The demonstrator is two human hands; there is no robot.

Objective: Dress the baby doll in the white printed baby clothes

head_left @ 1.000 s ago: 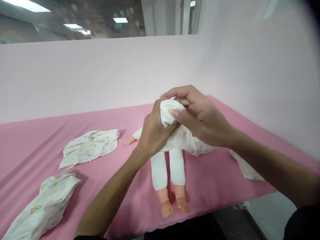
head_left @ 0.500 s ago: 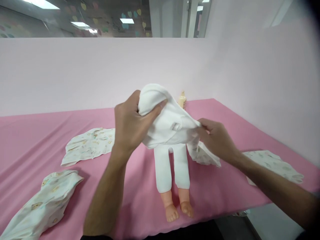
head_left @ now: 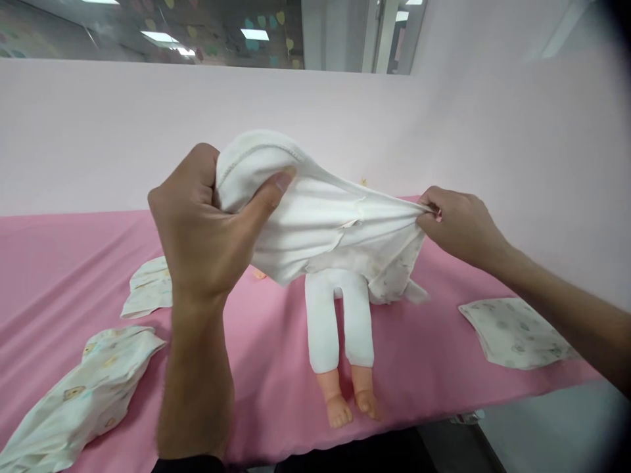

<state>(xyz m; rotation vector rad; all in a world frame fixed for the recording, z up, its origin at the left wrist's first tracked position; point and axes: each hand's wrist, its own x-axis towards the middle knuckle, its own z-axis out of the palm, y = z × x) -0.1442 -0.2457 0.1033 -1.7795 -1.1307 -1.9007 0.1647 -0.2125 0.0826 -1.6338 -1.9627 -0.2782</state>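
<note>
A white baby garment (head_left: pixel 315 217), seemingly turned inside out with a small tag showing, is stretched between my two hands. My left hand (head_left: pixel 207 223) grips its bunched, rounded end, the thumb lying over the cloth. At the other end, my right hand (head_left: pixel 458 220) pinches an edge between thumb and fingers. Patterned cloth hangs at the garment's lower right. Beneath it a baby doll (head_left: pixel 340 322) lies on its back with white legs and bare feet toward me. The garment hides the doll's head and most of its torso.
A pink sheet (head_left: pixel 276 407) covers the table. Printed baby clothes lie at the left: one nearer piece (head_left: pixel 89 394) and one farther piece (head_left: pixel 148 289). A folded printed cloth (head_left: pixel 517 332) rests at the right. Behind the garment, a bottle's top (head_left: pixel 363 182) shows by the wall.
My hands have moved apart and upward, the left one leftward and the right one rightward. The garment is now pulled wider and hides most of the bottle.
</note>
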